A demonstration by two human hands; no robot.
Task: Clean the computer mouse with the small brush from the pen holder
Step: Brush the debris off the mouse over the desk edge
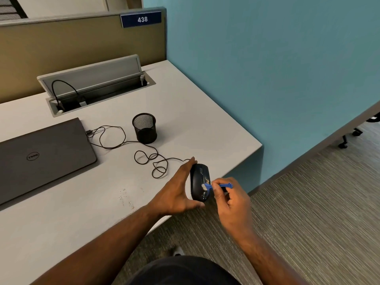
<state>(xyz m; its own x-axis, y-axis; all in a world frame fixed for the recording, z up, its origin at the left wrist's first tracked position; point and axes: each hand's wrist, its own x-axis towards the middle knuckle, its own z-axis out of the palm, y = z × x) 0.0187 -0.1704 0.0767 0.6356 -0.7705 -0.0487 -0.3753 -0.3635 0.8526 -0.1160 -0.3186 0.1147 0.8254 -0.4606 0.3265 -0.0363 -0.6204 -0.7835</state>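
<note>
left hand [178, 191] grip: wrapped around mouse [199, 182] | right hand [230, 199] grip: pinching blue brush [218, 186], bristles on mouse | pen holder [144, 128] behind mouse

A pale grey table [61, 212] stands against a teal wall [267, 79] and an olive partition [72, 48] bearing a blue sign [141, 19], "438". Grey striped carpet [308, 202] covers the floor.
</note>
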